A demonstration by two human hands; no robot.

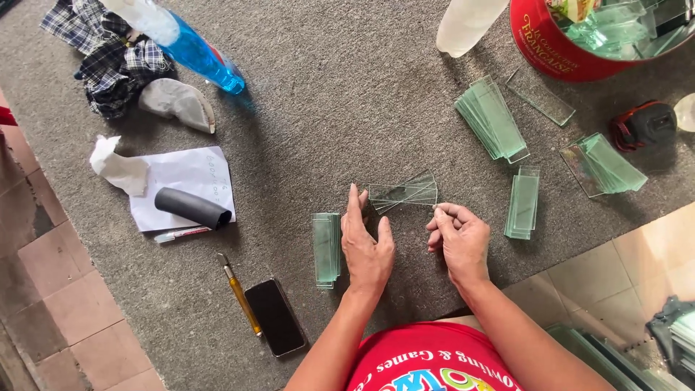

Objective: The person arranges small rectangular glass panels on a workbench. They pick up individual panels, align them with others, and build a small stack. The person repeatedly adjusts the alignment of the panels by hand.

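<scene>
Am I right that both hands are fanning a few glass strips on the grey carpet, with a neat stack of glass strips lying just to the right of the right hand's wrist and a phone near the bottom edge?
Not quite. The head view shows the neat stack of glass strips just left of the left hand, not by the right hand. The fanned glass strips, grey carpet and phone are as you say.

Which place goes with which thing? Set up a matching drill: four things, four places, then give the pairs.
Things:
1. phone
2. spray bottle
3. red tin
4. glass fan

Places:
A. top right, holding glass scraps
B. between the two hands' fingers
C. beside the yellow cutter
D. top left, by the checked cloth

Pairs: 1-C, 2-D, 3-A, 4-B
</scene>
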